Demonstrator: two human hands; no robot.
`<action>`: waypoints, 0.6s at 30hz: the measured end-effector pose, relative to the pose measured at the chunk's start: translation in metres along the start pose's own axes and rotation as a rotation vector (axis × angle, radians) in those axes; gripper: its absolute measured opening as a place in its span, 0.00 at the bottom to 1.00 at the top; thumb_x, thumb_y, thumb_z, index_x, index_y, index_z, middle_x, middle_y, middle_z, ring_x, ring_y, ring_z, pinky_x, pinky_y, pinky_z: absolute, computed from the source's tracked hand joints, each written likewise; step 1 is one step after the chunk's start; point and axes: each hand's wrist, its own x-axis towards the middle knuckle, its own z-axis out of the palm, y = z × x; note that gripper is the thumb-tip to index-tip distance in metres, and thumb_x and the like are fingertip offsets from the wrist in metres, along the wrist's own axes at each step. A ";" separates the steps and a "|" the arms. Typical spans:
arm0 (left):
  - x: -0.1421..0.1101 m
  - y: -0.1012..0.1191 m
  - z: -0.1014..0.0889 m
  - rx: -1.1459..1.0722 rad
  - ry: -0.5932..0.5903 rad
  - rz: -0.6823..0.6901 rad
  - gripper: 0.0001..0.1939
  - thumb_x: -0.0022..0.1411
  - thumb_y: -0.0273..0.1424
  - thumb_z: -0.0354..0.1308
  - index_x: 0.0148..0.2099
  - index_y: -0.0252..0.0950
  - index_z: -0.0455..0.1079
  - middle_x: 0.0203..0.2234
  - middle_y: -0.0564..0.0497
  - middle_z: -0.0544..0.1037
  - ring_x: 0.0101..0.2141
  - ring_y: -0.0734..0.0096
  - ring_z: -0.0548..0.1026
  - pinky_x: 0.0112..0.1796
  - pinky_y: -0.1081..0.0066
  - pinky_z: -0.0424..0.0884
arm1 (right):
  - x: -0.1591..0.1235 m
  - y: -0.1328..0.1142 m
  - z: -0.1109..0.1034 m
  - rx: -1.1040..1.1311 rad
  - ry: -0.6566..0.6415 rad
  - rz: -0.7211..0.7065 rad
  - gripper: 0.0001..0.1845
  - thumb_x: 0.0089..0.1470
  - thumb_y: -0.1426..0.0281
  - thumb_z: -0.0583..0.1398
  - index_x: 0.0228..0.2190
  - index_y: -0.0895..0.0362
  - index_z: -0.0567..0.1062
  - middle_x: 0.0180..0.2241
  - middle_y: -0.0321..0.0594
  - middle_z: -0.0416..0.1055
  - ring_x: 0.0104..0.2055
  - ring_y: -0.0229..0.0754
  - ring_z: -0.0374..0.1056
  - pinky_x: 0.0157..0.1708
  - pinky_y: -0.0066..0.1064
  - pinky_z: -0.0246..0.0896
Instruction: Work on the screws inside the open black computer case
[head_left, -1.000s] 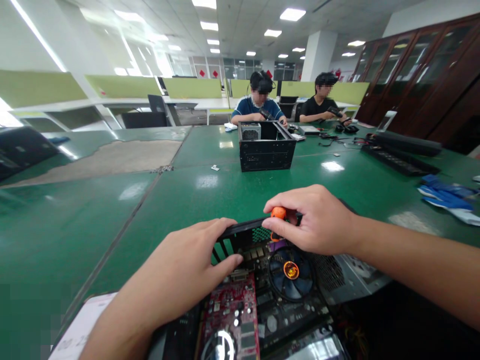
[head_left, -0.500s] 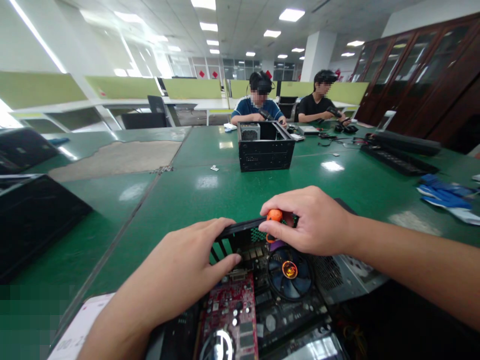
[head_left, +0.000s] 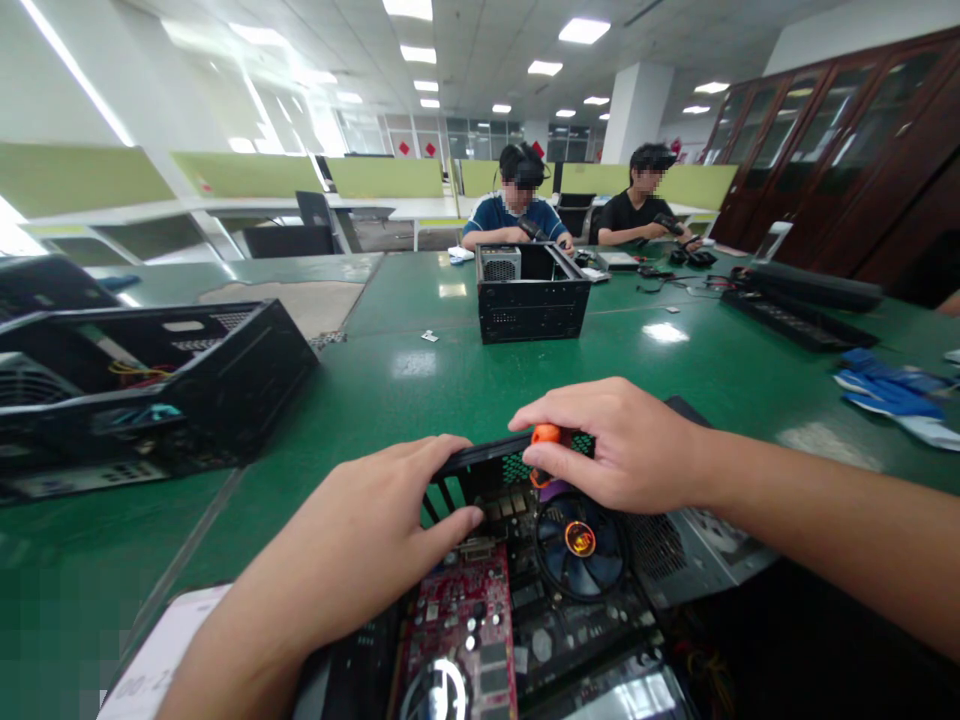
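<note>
An open computer case [head_left: 491, 452] lies before me with its parts showing. My left hand [head_left: 390, 540] grips the far rim of this case, fingers over the edge and thumb inside. In my right hand [head_left: 611, 450] is an orange-handled screwdriver [head_left: 546, 434], held upright near the rim between thumb and fingers; its tip is hidden. Just below that hand sits a round cooling fan [head_left: 579, 540] with an orange centre. A red graphics card [head_left: 472, 620] lies under my left thumb. Right of the fan is a grey metal power supply [head_left: 705, 550].
Another open case [head_left: 247, 390] stands on the green table at the left. A black case [head_left: 532, 312] stands farther back, before a person [head_left: 517, 205]; a second person [head_left: 637, 205] sits right of them. Blue-and-white gloves [head_left: 896, 390] and a black keyboard [head_left: 799, 318] lie at the right.
The case at the left has moved to the right and turned, so its inside now shows. My right hand has shifted its fingers slightly on the screwdriver handle. My left hand stays put.
</note>
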 end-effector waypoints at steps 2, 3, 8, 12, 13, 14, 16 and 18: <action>0.000 -0.001 0.000 0.001 0.003 0.002 0.27 0.75 0.50 0.67 0.69 0.49 0.89 0.61 0.42 0.97 0.58 0.32 0.96 0.61 0.39 0.91 | 0.000 0.000 -0.004 0.064 -0.062 -0.043 0.21 0.84 0.71 0.62 0.65 0.63 0.92 0.54 0.53 0.97 0.53 0.52 0.93 0.56 0.40 0.85; 0.000 -0.002 0.000 0.002 0.007 0.004 0.27 0.75 0.50 0.67 0.69 0.49 0.89 0.60 0.43 0.97 0.57 0.32 0.96 0.61 0.40 0.91 | 0.000 0.000 -0.005 0.091 -0.096 -0.061 0.23 0.84 0.72 0.61 0.68 0.65 0.90 0.56 0.55 0.96 0.55 0.52 0.92 0.58 0.42 0.85; 0.001 -0.005 0.000 0.001 0.021 -0.001 0.27 0.75 0.51 0.69 0.69 0.48 0.89 0.60 0.43 0.97 0.57 0.32 0.96 0.63 0.39 0.91 | 0.000 -0.002 -0.007 0.104 -0.172 -0.030 0.24 0.85 0.70 0.63 0.73 0.62 0.86 0.62 0.55 0.95 0.63 0.55 0.92 0.65 0.45 0.84; 0.002 -0.004 0.000 -0.005 0.003 -0.021 0.30 0.75 0.53 0.67 0.71 0.47 0.89 0.62 0.42 0.97 0.58 0.30 0.95 0.65 0.36 0.90 | 0.001 -0.001 -0.005 0.031 -0.170 0.053 0.16 0.84 0.56 0.72 0.57 0.55 0.93 0.46 0.45 0.96 0.45 0.52 0.91 0.46 0.39 0.77; 0.002 -0.003 0.000 -0.003 0.001 -0.027 0.31 0.75 0.53 0.67 0.71 0.47 0.89 0.62 0.41 0.97 0.59 0.30 0.95 0.65 0.36 0.90 | 0.001 -0.001 -0.004 0.026 -0.156 0.059 0.16 0.84 0.56 0.73 0.53 0.55 0.93 0.42 0.43 0.95 0.41 0.50 0.89 0.43 0.38 0.74; 0.002 -0.003 0.000 0.001 0.000 -0.031 0.31 0.75 0.53 0.66 0.71 0.47 0.89 0.63 0.41 0.96 0.59 0.30 0.95 0.65 0.35 0.90 | 0.001 -0.001 -0.004 0.027 -0.142 0.058 0.15 0.83 0.57 0.73 0.51 0.55 0.93 0.40 0.41 0.94 0.39 0.49 0.87 0.43 0.37 0.72; 0.002 -0.002 0.000 0.007 0.000 -0.025 0.30 0.75 0.53 0.66 0.71 0.48 0.89 0.63 0.41 0.96 0.59 0.30 0.95 0.64 0.37 0.90 | 0.002 -0.002 -0.005 0.033 -0.126 0.044 0.12 0.84 0.62 0.71 0.53 0.55 0.92 0.44 0.43 0.95 0.43 0.49 0.88 0.47 0.38 0.75; 0.001 -0.001 -0.001 0.010 0.003 -0.013 0.29 0.76 0.52 0.66 0.70 0.48 0.89 0.62 0.42 0.97 0.59 0.31 0.95 0.63 0.39 0.91 | 0.002 -0.004 -0.006 0.035 -0.131 0.041 0.15 0.85 0.67 0.67 0.63 0.56 0.91 0.54 0.49 0.96 0.53 0.53 0.90 0.55 0.41 0.80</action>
